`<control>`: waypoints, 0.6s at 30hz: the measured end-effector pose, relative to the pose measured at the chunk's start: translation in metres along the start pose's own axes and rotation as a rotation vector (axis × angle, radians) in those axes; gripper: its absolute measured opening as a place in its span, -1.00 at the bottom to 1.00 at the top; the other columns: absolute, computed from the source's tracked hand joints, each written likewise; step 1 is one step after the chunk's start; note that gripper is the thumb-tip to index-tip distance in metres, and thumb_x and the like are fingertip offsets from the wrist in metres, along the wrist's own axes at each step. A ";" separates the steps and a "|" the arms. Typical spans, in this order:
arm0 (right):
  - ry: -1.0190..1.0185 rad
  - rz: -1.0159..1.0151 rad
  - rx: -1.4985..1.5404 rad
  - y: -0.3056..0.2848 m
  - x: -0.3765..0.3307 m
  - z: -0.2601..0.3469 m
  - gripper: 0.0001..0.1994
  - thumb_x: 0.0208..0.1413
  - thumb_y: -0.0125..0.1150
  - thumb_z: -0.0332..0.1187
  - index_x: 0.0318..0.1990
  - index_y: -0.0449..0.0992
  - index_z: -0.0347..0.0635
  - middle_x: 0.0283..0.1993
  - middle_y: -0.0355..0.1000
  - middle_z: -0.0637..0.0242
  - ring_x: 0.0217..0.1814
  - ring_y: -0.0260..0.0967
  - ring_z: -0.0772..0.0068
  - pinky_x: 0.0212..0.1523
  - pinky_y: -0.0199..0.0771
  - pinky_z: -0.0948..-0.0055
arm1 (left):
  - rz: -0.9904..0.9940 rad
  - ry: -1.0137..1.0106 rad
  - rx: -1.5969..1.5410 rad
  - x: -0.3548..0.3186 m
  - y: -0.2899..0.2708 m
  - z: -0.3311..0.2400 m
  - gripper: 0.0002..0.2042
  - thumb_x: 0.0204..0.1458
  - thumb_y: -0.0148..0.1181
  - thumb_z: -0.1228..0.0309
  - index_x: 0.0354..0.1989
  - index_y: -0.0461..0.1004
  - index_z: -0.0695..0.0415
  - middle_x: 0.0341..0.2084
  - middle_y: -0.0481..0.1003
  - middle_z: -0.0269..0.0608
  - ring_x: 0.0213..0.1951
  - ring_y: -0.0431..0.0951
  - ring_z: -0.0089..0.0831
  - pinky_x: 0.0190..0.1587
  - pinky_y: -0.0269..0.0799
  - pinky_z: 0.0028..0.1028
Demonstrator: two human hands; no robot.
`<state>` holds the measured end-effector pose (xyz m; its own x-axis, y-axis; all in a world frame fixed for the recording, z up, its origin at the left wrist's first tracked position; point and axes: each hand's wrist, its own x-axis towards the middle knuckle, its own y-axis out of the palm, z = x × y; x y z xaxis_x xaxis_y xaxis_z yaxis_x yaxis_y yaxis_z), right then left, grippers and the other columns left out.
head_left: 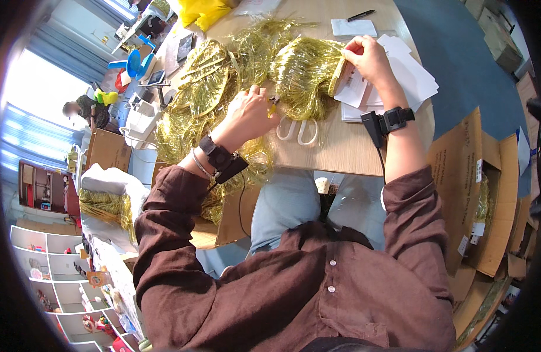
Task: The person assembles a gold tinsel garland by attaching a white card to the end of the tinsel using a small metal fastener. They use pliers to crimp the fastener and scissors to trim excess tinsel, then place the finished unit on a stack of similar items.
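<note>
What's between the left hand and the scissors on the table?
Nothing solid. The left hand rests on the gold tinsel, pinching a small yellow piece. The white-handled scissors lie just to its right on the table; only loose tinsel strands cover their blades.

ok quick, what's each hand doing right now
Left hand: closed, pinching gold tinsel beside the scissors.
Right hand: closed on the white card at the tinsel's end.

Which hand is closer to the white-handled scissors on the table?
Left. The left hand sits just beside the white-handled scissors; the right hand is farther up, gripping the gold tinsel.
</note>
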<state>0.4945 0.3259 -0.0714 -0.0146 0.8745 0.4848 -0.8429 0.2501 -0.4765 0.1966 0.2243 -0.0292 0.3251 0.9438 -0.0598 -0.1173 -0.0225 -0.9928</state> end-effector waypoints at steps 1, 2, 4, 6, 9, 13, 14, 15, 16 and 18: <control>-0.017 -0.008 -0.012 0.000 0.000 0.000 -0.84 0.05 0.38 -0.35 -0.33 0.62 -0.28 -0.27 0.53 0.09 -0.28 0.57 0.19 -0.21 0.59 0.29 | -0.013 0.022 0.010 0.000 -0.001 0.003 -0.33 0.13 0.03 -0.08 0.03 0.44 0.44 -0.01 0.42 0.24 0.02 0.47 0.03 0.07 0.43 -0.16; -0.018 -0.016 -0.026 0.001 0.000 -0.001 -0.84 0.05 0.38 -0.35 -0.34 0.61 -0.29 -0.27 0.53 0.09 -0.28 0.57 0.19 -0.21 0.59 0.28 | 0.009 -0.022 -0.075 -0.001 -0.002 0.007 -0.32 0.11 0.05 -0.07 0.03 0.42 0.45 0.01 0.41 0.25 0.02 0.47 0.03 0.07 0.43 -0.16; 0.005 -0.009 0.002 0.001 -0.001 -0.001 -0.83 0.06 0.38 -0.34 -0.34 0.61 -0.28 -0.29 0.52 0.18 -0.29 0.54 0.29 -0.18 0.56 0.33 | 0.049 -0.085 -0.253 -0.003 -0.005 0.021 -0.31 0.07 0.09 -0.06 0.04 0.39 0.47 0.04 0.38 0.27 0.01 0.47 0.03 0.08 0.42 -0.16; 0.031 -0.004 0.019 0.001 -0.002 -0.002 -0.82 0.07 0.38 -0.33 -0.33 0.60 -0.28 -0.30 0.51 0.22 -0.29 0.53 0.34 -0.17 0.55 0.36 | 0.211 0.063 -0.256 0.000 -0.017 0.051 -0.47 0.15 0.05 0.09 0.09 0.36 0.34 0.08 0.35 0.13 -0.02 0.45 0.02 0.04 0.47 -0.15; 0.034 -0.005 0.028 0.000 -0.001 -0.002 -0.82 0.06 0.38 -0.33 -0.33 0.60 -0.27 -0.30 0.51 0.22 -0.29 0.53 0.34 -0.17 0.55 0.36 | 0.290 -0.203 -1.072 -0.008 -0.024 0.085 -0.65 0.31 -0.05 0.09 -0.04 0.42 0.13 0.03 0.41 -0.11 -0.09 0.49 -0.25 -0.26 0.56 -0.35; 0.046 0.003 0.045 0.000 -0.001 -0.001 -0.82 0.06 0.38 -0.32 -0.34 0.60 -0.27 -0.30 0.51 0.23 -0.29 0.53 0.35 -0.17 0.54 0.37 | 0.459 -0.055 -1.668 -0.015 -0.047 0.124 -0.47 0.30 -0.21 -0.12 0.01 0.45 0.11 0.16 0.43 0.02 -0.15 0.55 -0.37 -0.31 0.57 -0.48; 0.054 0.008 0.052 0.000 -0.001 -0.001 -0.82 0.06 0.38 -0.32 -0.34 0.60 -0.27 -0.30 0.51 0.23 -0.29 0.53 0.35 -0.17 0.54 0.37 | 0.413 -0.047 -1.699 -0.019 -0.054 0.132 -0.46 0.30 -0.21 -0.12 0.00 0.45 0.12 0.15 0.44 -0.02 -0.14 0.56 -0.36 -0.23 0.55 -0.44; 0.043 0.008 0.049 0.000 -0.001 0.000 -0.82 0.06 0.38 -0.32 -0.34 0.60 -0.27 -0.30 0.51 0.23 -0.29 0.53 0.35 -0.18 0.54 0.37 | 0.384 -0.007 -1.769 -0.021 -0.061 0.139 -0.46 0.31 -0.20 -0.12 -0.01 0.46 0.13 0.13 0.45 -0.05 -0.12 0.56 -0.35 -0.14 0.53 -0.41; 0.042 0.008 0.047 0.000 0.000 0.000 -0.82 0.06 0.38 -0.32 -0.34 0.60 -0.27 -0.30 0.51 0.24 -0.29 0.53 0.36 -0.18 0.54 0.37 | 0.226 0.007 -1.756 -0.022 -0.066 0.144 -0.45 0.31 -0.20 -0.12 0.01 0.46 0.14 0.15 0.44 -0.04 -0.08 0.55 -0.33 -0.06 0.51 -0.35; 0.040 0.003 0.028 -0.001 -0.001 -0.001 -0.82 0.06 0.39 -0.32 -0.33 0.61 -0.27 -0.31 0.51 0.25 -0.29 0.53 0.37 -0.19 0.55 0.38 | -0.082 -0.045 -1.863 -0.019 -0.079 0.151 -0.42 0.29 -0.18 -0.14 0.07 0.45 0.16 0.21 0.40 -0.01 0.06 0.50 -0.26 0.19 0.38 -0.16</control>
<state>0.4953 0.3254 -0.0721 0.0043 0.8914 0.4532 -0.8574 0.2366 -0.4571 0.0582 0.2582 0.0656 0.2509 0.9672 -0.0404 0.9533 -0.2396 0.1842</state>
